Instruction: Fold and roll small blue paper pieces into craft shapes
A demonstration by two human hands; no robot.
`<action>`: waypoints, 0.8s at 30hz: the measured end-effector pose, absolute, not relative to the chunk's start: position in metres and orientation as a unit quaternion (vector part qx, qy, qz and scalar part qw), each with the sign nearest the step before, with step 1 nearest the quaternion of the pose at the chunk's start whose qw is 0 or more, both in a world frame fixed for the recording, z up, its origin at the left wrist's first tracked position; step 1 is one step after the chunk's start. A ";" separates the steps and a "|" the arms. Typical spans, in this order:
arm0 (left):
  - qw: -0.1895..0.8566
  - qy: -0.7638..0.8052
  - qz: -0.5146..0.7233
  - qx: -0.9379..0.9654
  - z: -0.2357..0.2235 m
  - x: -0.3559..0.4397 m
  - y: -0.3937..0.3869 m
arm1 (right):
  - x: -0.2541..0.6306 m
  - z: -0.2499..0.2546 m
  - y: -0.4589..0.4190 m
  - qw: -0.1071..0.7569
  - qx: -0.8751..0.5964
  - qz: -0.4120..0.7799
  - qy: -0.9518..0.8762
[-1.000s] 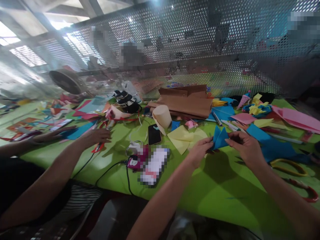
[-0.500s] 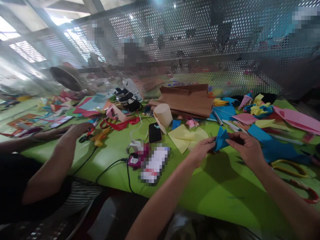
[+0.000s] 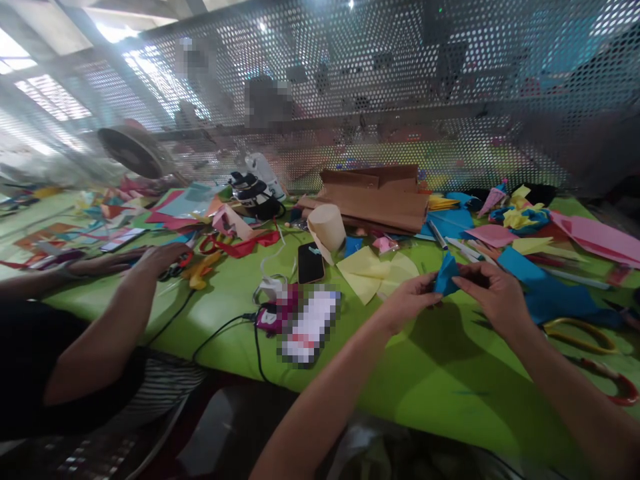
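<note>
A small folded piece of blue paper (image 3: 447,275) is held above the green table between my two hands. My left hand (image 3: 409,301) pinches its left side, thumb toward me. From the right, my right hand (image 3: 493,288) grips its other edge between thumb and fingers. Pale yellow paper sheets (image 3: 367,272) lie just beyond my left hand. Beside my right wrist rests a larger blue paper sheet (image 3: 545,293), and yellow-handled scissors (image 3: 580,335) lie close by, their blades partly behind my right arm.
Red-handled scissors (image 3: 617,383) sit at the right. Left of my arm are a lit phone (image 3: 313,327), a purple power strip (image 3: 273,319) with cables and a dark phone (image 3: 311,263). A co-worker's hands (image 3: 160,259) rest further left. Brown paper (image 3: 375,200) lies by the perforated screen.
The blue paper has turned slightly and looks narrower between my fingers. My hands have barely shifted. On the left, the co-worker's hand has moved slightly over the scissors there.
</note>
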State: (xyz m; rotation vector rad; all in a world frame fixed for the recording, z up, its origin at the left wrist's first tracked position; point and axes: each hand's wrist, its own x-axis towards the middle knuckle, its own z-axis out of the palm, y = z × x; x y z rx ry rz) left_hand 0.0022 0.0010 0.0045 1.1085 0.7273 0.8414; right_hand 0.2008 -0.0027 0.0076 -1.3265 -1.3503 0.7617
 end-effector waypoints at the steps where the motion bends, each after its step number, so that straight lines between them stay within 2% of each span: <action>1: 0.706 0.326 0.379 0.502 0.004 0.003 0.001 | 0.201 0.007 -0.002 0.524 -0.554 0.322 -0.562; 10: 0.642 0.332 0.391 0.569 -0.010 0.006 0.005 | 0.202 0.001 0.000 0.529 -0.544 0.354 -0.547; 17: 0.571 0.369 0.348 0.645 -0.014 0.004 0.008 | 0.200 0.005 0.002 0.520 -0.508 0.430 -0.536; 20: 0.564 0.378 0.336 0.653 -0.013 0.003 0.007 | 0.199 0.004 0.001 0.524 -0.507 0.425 -0.537; 24: 0.502 0.404 0.295 0.705 -0.006 0.000 0.004 | 0.200 0.002 0.001 0.529 -0.529 0.389 -0.538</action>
